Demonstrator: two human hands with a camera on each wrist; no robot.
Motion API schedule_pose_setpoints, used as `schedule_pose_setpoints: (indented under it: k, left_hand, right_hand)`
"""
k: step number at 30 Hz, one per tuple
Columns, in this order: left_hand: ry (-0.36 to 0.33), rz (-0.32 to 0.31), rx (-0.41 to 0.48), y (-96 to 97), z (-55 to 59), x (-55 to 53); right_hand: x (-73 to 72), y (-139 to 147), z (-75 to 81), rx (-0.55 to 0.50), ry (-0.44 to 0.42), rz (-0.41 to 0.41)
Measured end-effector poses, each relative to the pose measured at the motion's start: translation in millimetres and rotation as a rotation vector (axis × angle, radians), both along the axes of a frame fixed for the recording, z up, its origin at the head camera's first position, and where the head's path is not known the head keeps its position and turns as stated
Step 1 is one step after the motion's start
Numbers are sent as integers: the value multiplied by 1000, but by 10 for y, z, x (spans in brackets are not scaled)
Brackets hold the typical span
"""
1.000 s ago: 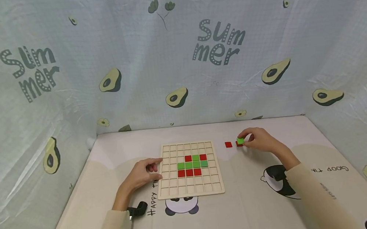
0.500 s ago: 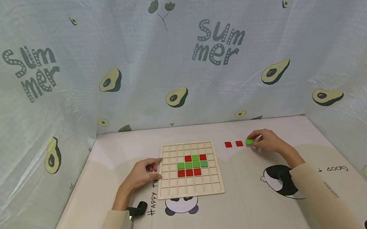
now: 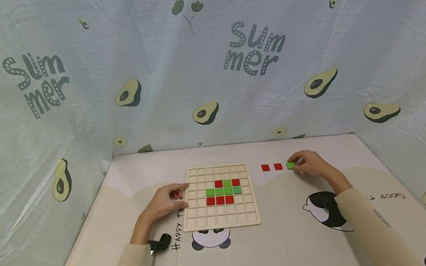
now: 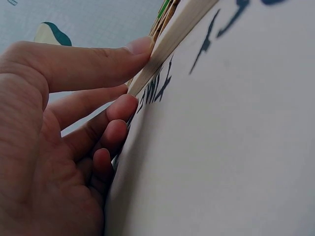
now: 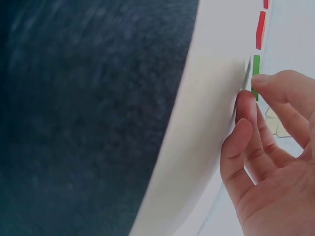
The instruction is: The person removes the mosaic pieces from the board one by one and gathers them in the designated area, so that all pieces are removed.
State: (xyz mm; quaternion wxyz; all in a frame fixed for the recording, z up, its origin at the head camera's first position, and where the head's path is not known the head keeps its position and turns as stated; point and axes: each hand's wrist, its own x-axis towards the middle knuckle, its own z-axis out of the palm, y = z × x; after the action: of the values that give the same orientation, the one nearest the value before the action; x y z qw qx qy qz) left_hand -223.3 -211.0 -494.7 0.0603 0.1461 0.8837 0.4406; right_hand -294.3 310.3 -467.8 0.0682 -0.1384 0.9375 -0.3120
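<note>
In the head view, a light wooden grid board (image 3: 202,224) lies on the table with green and red square tiles in its middle cells. My left hand (image 3: 167,201) touches its left edge with spread thumb and index finger; in the left wrist view the thumb (image 4: 98,66) rests along that wooden edge (image 4: 170,44). Right of the board, my right hand (image 3: 310,164) holds a green tile (image 3: 291,165) at the table surface. In the right wrist view, the thumb and fingers are at the green tile's (image 5: 256,64) near end; their far contact is partly hidden.
Two loose red tiles, one (image 3: 265,167) nearer the board and one (image 3: 278,166) beside the green tile, lie in a row with it. A printed cloth covers the table (image 3: 278,246), and patterned sheets (image 3: 160,69) rise at the back and sides.
My right hand has moved right with the green tile, from over the second red tile to the row's right end, and lowered it to the table. The left hand stays still.
</note>
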Motion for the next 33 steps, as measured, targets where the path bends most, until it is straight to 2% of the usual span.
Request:
schedule_pose_setpoints:
  k: [33]
  left_hand:
    - [4, 7, -16, 24, 18, -17]
  right_hand:
    - [-51, -4, -35, -1, -60, -46]
